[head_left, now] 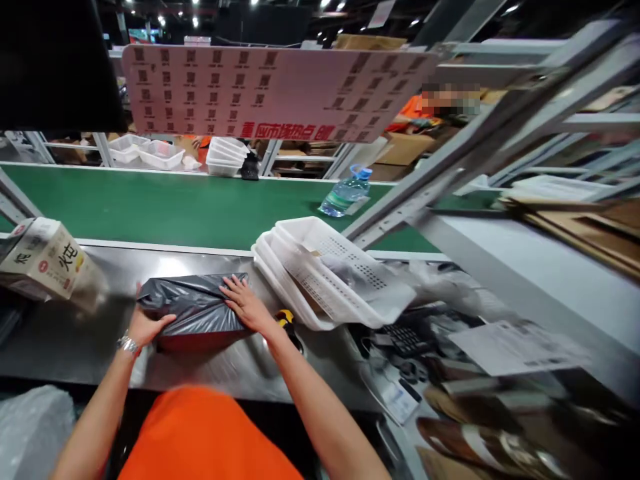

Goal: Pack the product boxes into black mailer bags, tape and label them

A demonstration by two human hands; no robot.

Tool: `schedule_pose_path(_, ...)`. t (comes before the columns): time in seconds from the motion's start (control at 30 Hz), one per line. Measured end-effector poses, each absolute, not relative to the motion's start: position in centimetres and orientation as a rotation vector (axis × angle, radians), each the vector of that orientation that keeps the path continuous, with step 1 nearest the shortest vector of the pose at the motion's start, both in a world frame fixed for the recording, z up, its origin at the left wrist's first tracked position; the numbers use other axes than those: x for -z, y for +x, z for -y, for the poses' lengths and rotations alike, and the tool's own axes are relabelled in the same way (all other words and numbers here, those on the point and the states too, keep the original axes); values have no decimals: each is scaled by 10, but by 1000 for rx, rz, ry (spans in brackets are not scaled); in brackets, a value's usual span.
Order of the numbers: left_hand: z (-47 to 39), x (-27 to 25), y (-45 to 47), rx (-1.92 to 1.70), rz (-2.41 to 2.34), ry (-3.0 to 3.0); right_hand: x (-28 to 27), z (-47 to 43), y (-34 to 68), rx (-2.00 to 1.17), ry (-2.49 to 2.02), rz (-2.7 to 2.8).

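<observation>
A box-shaped package (193, 300) lies on the metal worktop before me, its top covered by a wrinkled dark grey plastic bag and its near side dark red. My left hand (146, 325) grips the package's left end, thumb over the near edge and the other fingers partly hidden behind it. On the right end of the top, my right hand (246, 305) rests with its fingers spread over the plastic. Just right of that hand is a yellow and black object (285, 319), partly hidden by my forearm; it could be a tape dispenser, but I cannot tell.
Stacked white baskets (345, 267) lean at the right of the worktop (60, 347). A printed carton (50, 260) stands left. Beyond runs a green conveyor belt (175, 210) carrying a water bottle (345, 192). A keyboard (403, 339) and papers clutter the right. Another person (417, 110) is across.
</observation>
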State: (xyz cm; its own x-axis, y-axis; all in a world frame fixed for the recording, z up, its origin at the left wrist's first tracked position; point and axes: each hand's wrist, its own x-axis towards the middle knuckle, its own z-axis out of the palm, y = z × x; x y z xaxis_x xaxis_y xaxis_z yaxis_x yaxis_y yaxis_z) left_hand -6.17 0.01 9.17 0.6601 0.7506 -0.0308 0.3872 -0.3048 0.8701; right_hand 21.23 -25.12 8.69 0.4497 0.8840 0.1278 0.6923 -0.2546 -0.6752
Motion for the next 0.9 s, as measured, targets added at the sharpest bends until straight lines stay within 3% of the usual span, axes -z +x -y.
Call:
schedule_pose_path(0.1,-9,-90,-51,-500,-688,2125,-81,254,209,-363,-2064,1287)
schedule_pose_path(0.47,-21,-122,-14,17,-249,2667,-35,298,150,-101,-2211,1258)
schedule_pose_path(0.67,-10,-127,-13,46,-288,2727,-14,300,171,84,-2136,1709)
schedule_pose_path(0.9,27,-125,-8,-71,-635,2761,-37,303,162,178,-2037,1945)
